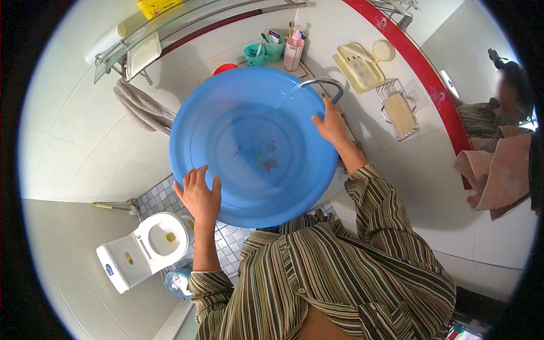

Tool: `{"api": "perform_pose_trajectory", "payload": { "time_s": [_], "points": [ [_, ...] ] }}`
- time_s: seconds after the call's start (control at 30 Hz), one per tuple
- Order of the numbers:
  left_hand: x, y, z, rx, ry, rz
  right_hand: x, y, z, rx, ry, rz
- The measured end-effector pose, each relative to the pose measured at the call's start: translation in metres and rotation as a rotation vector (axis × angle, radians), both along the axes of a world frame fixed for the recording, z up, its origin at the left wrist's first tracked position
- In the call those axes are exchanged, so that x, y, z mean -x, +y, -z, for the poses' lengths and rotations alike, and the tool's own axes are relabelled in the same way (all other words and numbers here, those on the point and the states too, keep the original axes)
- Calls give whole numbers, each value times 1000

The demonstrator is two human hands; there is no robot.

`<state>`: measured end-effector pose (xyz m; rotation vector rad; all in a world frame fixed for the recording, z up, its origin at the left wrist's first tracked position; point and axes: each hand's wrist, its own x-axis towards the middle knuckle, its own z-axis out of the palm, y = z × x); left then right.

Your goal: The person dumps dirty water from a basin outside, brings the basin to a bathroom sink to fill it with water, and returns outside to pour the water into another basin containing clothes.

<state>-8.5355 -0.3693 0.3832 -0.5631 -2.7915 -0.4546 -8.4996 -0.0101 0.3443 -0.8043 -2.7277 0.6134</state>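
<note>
Round blue plastic basin (238, 93) under curved chrome tap (323, 80); left hand (203, 199), fingers wide; right hand (332, 126) gripping right rim; fill unclear.

A basin (195, 141) is partly hiding a red item (226, 68); coloured marks (269, 164) on the basin's floor are proving too small to identify, while the top edge is cropping a yellow packet (157, 8).

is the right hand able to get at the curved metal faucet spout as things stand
Probably yes: the right hand sits at the rim of the blue plastic basin, close beside the curved metal faucet spout, and nothing visible blocks the way; it may only need to leave the rim.
</note>
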Motion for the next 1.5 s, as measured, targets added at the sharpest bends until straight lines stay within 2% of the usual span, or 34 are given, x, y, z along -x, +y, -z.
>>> {"api": "perform_pose_trajectory", "payload": {
  "time_s": [1.5],
  "points": [
    [-1, 1, -1, 3, -25, -17, 0, 0, 0, 44, -17, 25]
  ]
}}
